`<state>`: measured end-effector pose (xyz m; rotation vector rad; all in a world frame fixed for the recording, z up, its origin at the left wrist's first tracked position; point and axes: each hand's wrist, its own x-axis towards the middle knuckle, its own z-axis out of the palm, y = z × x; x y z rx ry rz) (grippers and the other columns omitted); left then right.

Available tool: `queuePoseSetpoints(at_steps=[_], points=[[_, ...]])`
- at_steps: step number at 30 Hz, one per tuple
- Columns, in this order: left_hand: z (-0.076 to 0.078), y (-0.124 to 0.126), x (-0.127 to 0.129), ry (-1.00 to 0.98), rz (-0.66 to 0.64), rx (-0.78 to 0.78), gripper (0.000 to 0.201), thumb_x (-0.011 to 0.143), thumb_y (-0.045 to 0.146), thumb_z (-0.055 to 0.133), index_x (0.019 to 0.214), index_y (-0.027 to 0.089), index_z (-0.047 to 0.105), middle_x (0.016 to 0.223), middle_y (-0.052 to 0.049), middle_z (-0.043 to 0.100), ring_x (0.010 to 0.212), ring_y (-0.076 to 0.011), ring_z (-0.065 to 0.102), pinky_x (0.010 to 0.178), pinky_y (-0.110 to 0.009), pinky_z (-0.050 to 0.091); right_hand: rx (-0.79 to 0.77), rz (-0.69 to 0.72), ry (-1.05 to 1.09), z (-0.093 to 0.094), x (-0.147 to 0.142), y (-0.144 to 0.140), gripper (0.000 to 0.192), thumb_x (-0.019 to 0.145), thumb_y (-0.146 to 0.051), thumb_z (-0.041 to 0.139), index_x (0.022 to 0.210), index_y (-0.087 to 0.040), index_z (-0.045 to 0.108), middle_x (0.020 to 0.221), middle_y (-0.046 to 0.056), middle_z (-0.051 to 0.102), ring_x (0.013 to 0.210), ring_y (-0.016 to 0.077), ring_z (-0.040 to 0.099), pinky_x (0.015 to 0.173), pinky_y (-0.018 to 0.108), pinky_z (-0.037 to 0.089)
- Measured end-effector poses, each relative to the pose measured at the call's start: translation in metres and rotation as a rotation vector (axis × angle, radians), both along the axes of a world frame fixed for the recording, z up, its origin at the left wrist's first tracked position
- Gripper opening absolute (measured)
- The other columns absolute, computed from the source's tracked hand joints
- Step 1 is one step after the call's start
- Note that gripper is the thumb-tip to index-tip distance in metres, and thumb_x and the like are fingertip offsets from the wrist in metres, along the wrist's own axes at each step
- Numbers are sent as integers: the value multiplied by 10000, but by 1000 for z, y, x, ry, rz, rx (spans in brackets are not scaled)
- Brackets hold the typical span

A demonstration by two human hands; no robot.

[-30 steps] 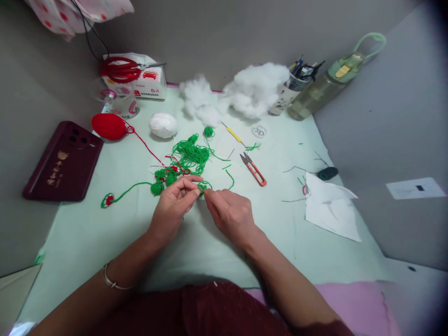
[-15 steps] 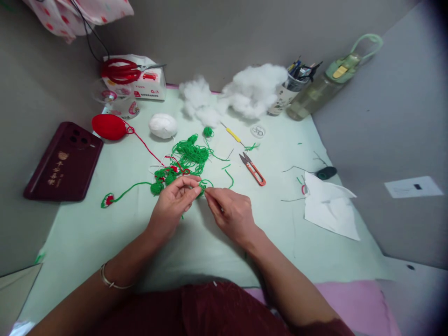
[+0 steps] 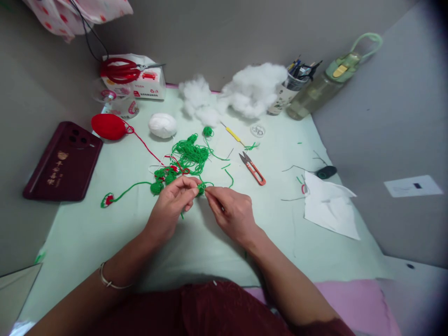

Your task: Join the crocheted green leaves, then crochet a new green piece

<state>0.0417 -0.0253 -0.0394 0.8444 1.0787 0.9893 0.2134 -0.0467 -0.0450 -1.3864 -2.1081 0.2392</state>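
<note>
A small green crocheted piece (image 3: 201, 188) is pinched between the thumb and fingers of my left hand (image 3: 171, 200). Close at its right side, my right hand (image 3: 231, 210) has thumb and forefinger pressed together; whatever they grip is too small to make out. Just beyond my hands lies a loose tangle of green yarn (image 3: 192, 155). Green crocheted balls (image 3: 157, 188) and red-and-white bits sit left of it. A green strand leads from there to a small red, white and green piece (image 3: 108, 200). Orange thread snips (image 3: 252, 169) rest to the right.
At the left are a dark red phone (image 3: 65, 161), a red yarn ball (image 3: 109, 127) and a white one (image 3: 163, 125). White stuffing (image 3: 255, 91), a pen cup (image 3: 285, 95) and a bottle (image 3: 318, 88) line the back. A yellow-handled hook (image 3: 233, 134) and white paper (image 3: 329, 205) lie right.
The green piece at my left fingertips has turned slightly and shows more clearly. My left fingers have shifted a little; the right hand stays nearly in place.
</note>
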Motion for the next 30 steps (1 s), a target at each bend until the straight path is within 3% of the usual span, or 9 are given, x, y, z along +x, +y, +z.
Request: queuePoseSetpoints(at_steps=[5,8,11,15,17,19,24,30], points=[[-2,-2,-1,-29,9,26,107,852,271,713,917,200,669,837,11,586,584,-90,436,532,-241,349,-63,3,137,3,0,-1,255,1019,-242,510,946,-198,750,848,77,797,714,151,687,675,256,462],[-5,0,-5,31,0,106,183,898,253,673,1075,226,712,714,32,507,601,-119,417,563,-253,349,-216,-13,333,10,-1,-1,208,994,-260,559,965,-194,755,801,44,762,602,116,592,603,250,431],[-6,3,-8,147,-63,217,258,914,279,671,1161,256,742,856,-3,596,639,-127,446,626,-267,396,-460,-30,557,19,-1,0,193,958,-329,618,928,-198,756,599,-31,590,513,97,441,530,250,356],[-5,7,-10,193,-130,312,112,867,295,714,937,233,776,1167,-62,665,879,-176,588,815,-302,481,-681,2,790,27,2,3,275,904,-452,688,882,-186,752,511,-73,421,503,91,365,508,253,288],[-5,8,-9,165,-137,286,88,836,305,738,847,219,749,1149,-72,688,926,-198,606,825,-310,492,-768,38,862,27,4,5,293,877,-478,717,874,-186,750,511,-74,436,497,85,358,499,249,272],[-3,8,-8,131,-117,209,102,818,310,749,824,210,729,1137,-71,700,842,-175,596,757,-293,482,-828,69,942,26,8,8,280,861,-469,737,873,-189,745,505,-77,460,474,77,352,487,245,254],[2,11,-7,-12,-15,-11,162,773,308,779,837,171,722,1029,-47,698,612,-88,457,602,-259,380,-764,-2,1190,21,17,15,244,859,-433,742,868,-196,686,435,-111,429,409,61,277,450,236,183],[2,6,-2,-104,-51,-36,145,796,295,788,878,187,738,960,-11,660,619,-77,456,586,-242,354,-802,-21,1041,21,7,12,296,854,-469,738,938,-203,640,495,-92,551,422,66,366,447,217,271]])
